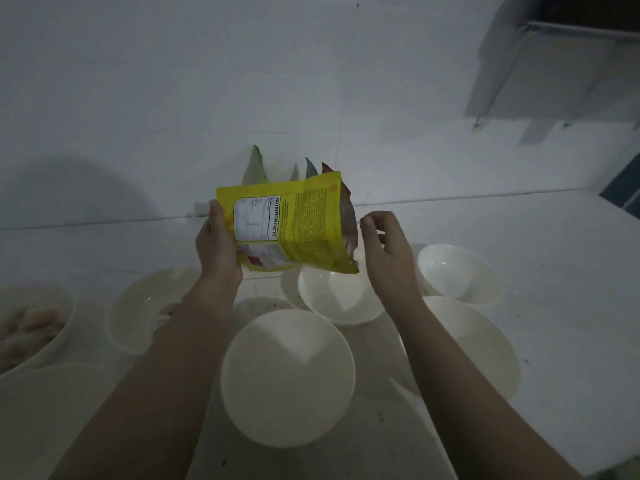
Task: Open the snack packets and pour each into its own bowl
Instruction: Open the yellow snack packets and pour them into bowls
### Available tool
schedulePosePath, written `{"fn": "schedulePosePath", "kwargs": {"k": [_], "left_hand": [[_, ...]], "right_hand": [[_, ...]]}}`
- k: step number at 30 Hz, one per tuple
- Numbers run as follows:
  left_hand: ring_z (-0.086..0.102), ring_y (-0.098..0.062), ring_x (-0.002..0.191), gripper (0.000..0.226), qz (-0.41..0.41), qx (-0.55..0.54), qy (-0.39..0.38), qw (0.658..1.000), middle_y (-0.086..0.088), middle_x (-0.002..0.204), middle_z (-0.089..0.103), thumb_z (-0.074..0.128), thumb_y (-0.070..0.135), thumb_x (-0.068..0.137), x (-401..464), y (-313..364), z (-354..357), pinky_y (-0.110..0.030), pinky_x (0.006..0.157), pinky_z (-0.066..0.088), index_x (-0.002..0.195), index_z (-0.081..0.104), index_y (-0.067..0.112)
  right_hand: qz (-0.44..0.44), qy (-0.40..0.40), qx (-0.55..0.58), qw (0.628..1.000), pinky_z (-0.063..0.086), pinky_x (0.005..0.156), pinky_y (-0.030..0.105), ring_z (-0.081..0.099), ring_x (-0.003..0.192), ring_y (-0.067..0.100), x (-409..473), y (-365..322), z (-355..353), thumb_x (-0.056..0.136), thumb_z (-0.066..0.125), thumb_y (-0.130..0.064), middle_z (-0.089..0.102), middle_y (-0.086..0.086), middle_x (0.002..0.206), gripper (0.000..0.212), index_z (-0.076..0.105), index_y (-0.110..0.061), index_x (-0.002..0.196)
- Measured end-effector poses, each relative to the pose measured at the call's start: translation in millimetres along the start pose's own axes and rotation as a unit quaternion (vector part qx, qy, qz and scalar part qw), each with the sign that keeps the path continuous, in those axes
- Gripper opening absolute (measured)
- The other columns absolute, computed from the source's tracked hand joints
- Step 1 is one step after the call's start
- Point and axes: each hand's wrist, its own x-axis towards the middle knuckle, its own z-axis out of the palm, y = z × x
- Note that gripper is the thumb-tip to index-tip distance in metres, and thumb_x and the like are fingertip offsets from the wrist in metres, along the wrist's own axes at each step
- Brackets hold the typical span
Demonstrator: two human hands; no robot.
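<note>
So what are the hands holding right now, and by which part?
The left hand grips the yellow snack packet by its bottom end, torn mouth facing right. The right hand holds nothing, beside the opening.

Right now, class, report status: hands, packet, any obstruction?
Left hand gripping yellow packet, torn end over bowl. Right hand free alongside. Nothing obstructing.

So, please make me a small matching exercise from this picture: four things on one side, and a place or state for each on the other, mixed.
Things:
1. yellow packet
2. right hand
3. far-left bowl
4. nearest middle bowl

Places or states:
A. holds pale snacks
B. empty, below both forearms
C. held sideways, torn end to the right
D. beside the torn end, holding nothing

Pairs: 1-C, 2-D, 3-A, 4-B
</note>
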Motion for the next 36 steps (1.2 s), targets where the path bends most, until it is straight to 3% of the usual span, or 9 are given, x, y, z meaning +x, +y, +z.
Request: {"fn": "schedulePosePath", "kwargs": {"k": [5,8,12,17,19,22,26,30,36], "left_hand": [[0.070,-0.014,0.077,0.035,-0.005,-0.014,-0.001,1.000,0.005,0.085,0.073,0.047,0.042,0.100,2.5,-6.6,2.4,-0.032,0.075,0.057,0.083,0.068,0.019],[0.072,-0.013,0.079,0.035,-0.011,-0.005,-0.015,1.000,0.006,0.085,0.075,0.045,0.043,0.100,6.2,-9.9,0.2,-0.032,0.076,0.057,0.087,0.068,0.020],[0.072,-0.018,0.085,0.037,-0.020,-0.001,-0.026,0.999,0.004,0.087,0.075,0.044,0.044,0.101,8.9,-11.7,-1.2,-0.037,0.080,0.058,0.087,0.068,0.020],[0.070,-0.008,0.069,0.037,0.010,0.030,-0.023,0.999,0.011,0.070,0.073,0.044,0.042,0.101,4.3,-13.7,1.3,-0.027,0.068,0.056,0.080,0.067,0.021],[0.069,-0.007,0.069,0.038,0.032,0.046,-0.031,0.998,0.012,0.067,0.072,0.045,0.043,0.100,5.4,-11.3,1.8,-0.029,0.073,0.056,0.075,0.065,0.022],[0.065,-0.008,0.066,0.039,0.062,0.075,-0.038,0.995,0.011,0.065,0.068,0.047,0.044,0.099,5.9,-8.9,3.1,-0.028,0.070,0.054,0.069,0.059,0.022],[0.056,-0.007,0.057,0.043,0.102,0.097,-0.042,0.989,0.007,0.061,0.058,0.048,0.046,0.098,3.8,-5.0,4.9,-0.024,0.059,0.046,0.063,0.048,0.021],[0.031,0.000,0.040,0.052,0.162,0.125,-0.023,0.979,0.014,0.041,0.032,0.046,0.037,0.101,-8.1,4.2,10.4,-0.018,0.044,0.027,0.055,0.027,0.021],[0.035,0.000,0.032,0.052,0.200,0.159,-0.030,0.966,0.014,0.034,0.032,0.043,0.029,0.103,-24.4,9.1,13.9,-0.010,0.034,0.025,0.055,0.026,0.019]], "right_hand": [[-0.123,-0.080,-0.080,0.986,0.038,0.079,0.009,0.051,0.095,-0.004,-10.1,22.5,2.0,0.088,0.053,-0.041,0.059,-0.007,0.094,0.031,0.068,-0.014,0.089],[-0.139,-0.082,-0.117,0.980,0.044,0.089,0.033,0.056,0.103,0.026,-5.5,32.2,1.5,0.084,0.062,-0.035,0.061,-0.001,0.099,0.026,0.070,-0.010,0.084],[-0.114,-0.130,-0.128,0.977,0.044,0.093,0.043,0.054,0.105,0.033,-7.1,41.1,-0.4,0.083,0.066,-0.030,0.059,-0.001,0.100,0.019,0.069,-0.011,0.082],[-0.002,-0.163,-0.044,0.986,0.041,0.088,0.025,0.052,0.108,0.002,-18.7,37.0,-12.0,0.091,0.066,-0.020,0.058,-0.014,0.109,0.012,0.066,-0.019,0.103],[0.023,-0.124,0.034,0.991,0.044,0.086,0.021,0.054,0.112,0.005,-22.2,26.2,-13.8,0.097,0.058,-0.029,0.058,-0.014,0.120,0.020,0.059,-0.028,0.117],[0.039,-0.062,0.085,0.994,0.049,0.087,0.022,0.058,0.110,0.004,-13.8,11.6,-9.5,0.101,0.047,-0.039,0.059,-0.018,0.118,0.023,0.049,-0.038,0.124],[0.015,-0.016,0.027,0.999,0.051,0.079,0.020,0.060,0.095,0.001,3.9,3.3,-3.3,0.103,0.046,-0.032,0.062,-0.016,0.103,0.018,0.057,-0.031,0.117],[-0.022,0.022,-0.053,0.998,0.039,0.067,0.003,0.055,0.080,-0.002,9.9,13.6,2.2,0.103,0.047,-0.026,0.063,-0.009,0.093,0.022,0.066,-0.018,0.104],[0.009,0.033,-0.049,0.998,0.038,0.066,0.001,0.057,0.080,0.003,7.3,27.4,2.2,0.099,0.051,-0.020,0.063,-0.013,0.090,0.015,0.066,-0.018,0.102]]}}
